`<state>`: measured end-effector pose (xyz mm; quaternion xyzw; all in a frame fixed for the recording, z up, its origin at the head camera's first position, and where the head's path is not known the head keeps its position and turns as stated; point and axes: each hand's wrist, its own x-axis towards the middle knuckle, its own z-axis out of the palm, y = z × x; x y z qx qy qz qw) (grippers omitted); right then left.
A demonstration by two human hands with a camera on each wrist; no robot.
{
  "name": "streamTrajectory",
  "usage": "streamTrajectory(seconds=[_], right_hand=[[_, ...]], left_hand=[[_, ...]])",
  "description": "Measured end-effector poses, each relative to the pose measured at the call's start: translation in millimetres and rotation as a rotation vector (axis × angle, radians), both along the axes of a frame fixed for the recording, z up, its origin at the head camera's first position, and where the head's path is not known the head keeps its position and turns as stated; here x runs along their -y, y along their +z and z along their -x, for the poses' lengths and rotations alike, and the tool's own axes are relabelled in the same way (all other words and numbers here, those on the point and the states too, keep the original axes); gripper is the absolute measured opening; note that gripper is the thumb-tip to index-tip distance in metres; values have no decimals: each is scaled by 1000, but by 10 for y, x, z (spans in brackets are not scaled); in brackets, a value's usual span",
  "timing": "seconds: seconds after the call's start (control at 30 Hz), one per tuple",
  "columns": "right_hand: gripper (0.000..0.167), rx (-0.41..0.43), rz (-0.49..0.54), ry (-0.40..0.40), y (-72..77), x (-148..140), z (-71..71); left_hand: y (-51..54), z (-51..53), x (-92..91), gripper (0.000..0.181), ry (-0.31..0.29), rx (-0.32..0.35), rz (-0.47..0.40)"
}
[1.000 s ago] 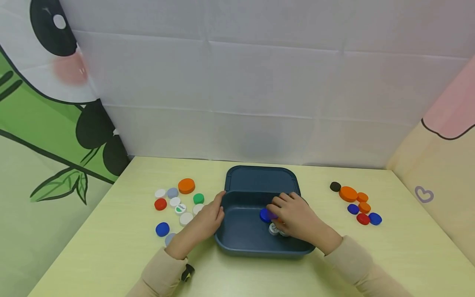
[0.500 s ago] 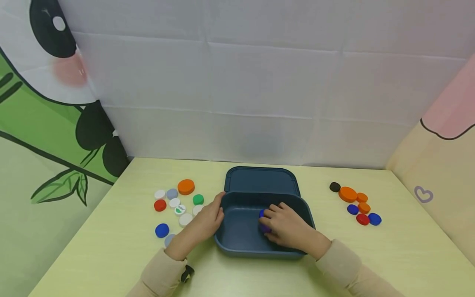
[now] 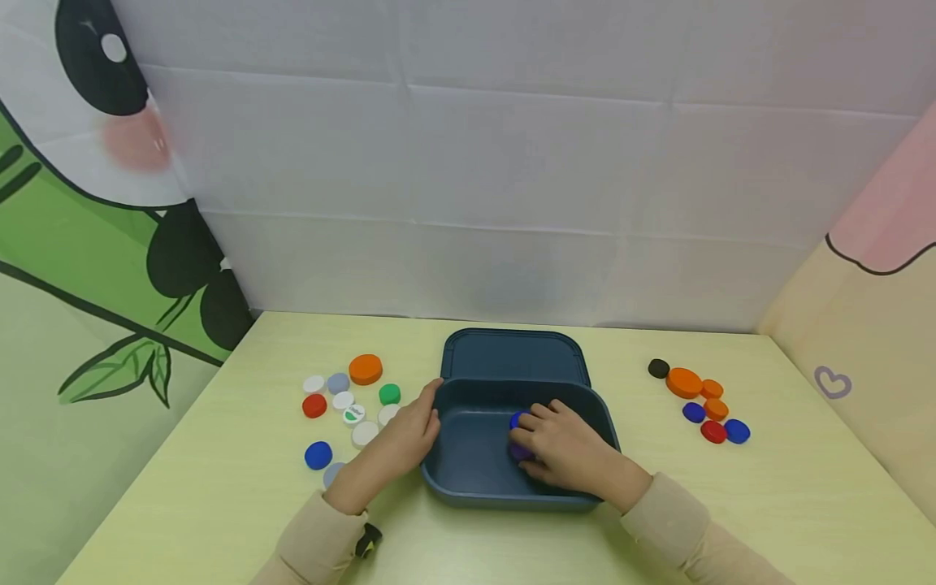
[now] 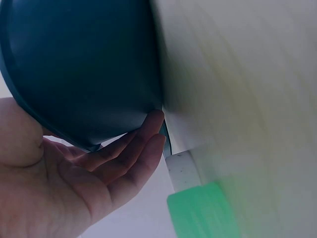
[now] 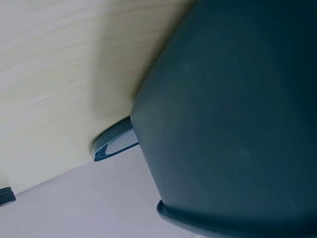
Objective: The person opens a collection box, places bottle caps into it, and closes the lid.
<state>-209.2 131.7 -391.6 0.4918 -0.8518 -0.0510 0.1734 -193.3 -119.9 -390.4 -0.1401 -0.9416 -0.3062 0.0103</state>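
Observation:
A dark blue plastic box (image 3: 468, 479) stands on the table. My left hand (image 3: 405, 435) grips its left side; in the left wrist view the thumb is at the rim and the fingers (image 4: 143, 148) lie along the outer wall. Inside the box, my right hand (image 3: 570, 451) has its fingers curled over blue bottle caps (image 3: 519, 449), which show only in part at the fingertips. Whatever lies under the palm is hidden. The right wrist view shows just the outer wall of the box (image 5: 213, 124), not the hand.
Behind the box lies its lid (image 3: 515, 355). Left of it are loose bottle caps, among them an orange cap (image 3: 366, 370) and a green cap (image 3: 390, 394). More caps, including a black cap (image 3: 659, 368) and a red cap (image 3: 713, 431), lie at the right.
My right hand has moved slightly left and toward me within the box, and the white caps seen beside it are now covered. My left hand has stayed on the box's side.

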Motion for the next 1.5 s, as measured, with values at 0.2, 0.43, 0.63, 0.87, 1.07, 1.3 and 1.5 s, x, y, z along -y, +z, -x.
streamTrajectory(seconds=[0.2,0.43,0.63,0.87,1.07,1.3,1.5], right_hand=[[28,-20,46,-18,54,-35,5],[30,13,109,-58,179,-155,31],[32,17,113,-142,301,-322,85],[32,7,154,-265,365,-646,234],[29,45,204,-359,282,-1039,375],[27,81,227,-468,122,-1452,454],[27,156,223,-558,41,-1710,461]], left_hand=[[-10,-3,8,45,-3,-9,2],[-11,-6,13,46,-4,-1,-3],[-6,-3,7,46,-3,-2,0],[-5,1,2,46,2,19,4],[-15,9,2,46,3,25,5],[-23,10,4,46,3,22,10],[-23,7,1,45,4,12,7]])
